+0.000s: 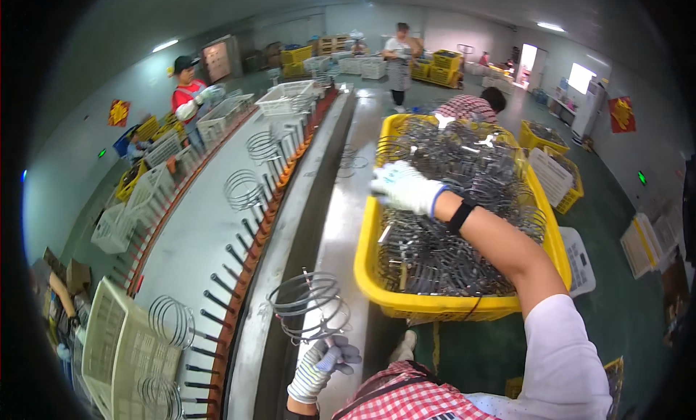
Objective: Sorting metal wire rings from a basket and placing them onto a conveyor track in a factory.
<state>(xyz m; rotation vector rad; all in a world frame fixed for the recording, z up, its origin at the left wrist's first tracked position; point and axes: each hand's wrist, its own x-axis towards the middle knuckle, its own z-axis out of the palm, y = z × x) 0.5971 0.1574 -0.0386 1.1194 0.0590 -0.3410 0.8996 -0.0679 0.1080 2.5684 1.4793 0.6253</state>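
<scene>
My left hand [319, 369], in a white knit glove with grey fingers, is closed on a stack of dark metal wire rings [310, 304] with a thin pale stem. The rings stand above the fingers, over the metal ledge beside the rack. My right hand [407, 188], in a white glove, is at the left rim of a large yellow basket [371, 257]. The basket is heaped with dark wire ring parts [453, 242]. The right fingers are blurred, so whether they hold anything cannot be told.
Left of the ledge runs a long machine with a row of black-tipped pegs [217, 300]; some carry ring stacks [243, 189]. A white crate [119, 340] stands at lower left. Several people work farther off, one bent behind the yellow basket. More yellow baskets [544, 137] stand at right.
</scene>
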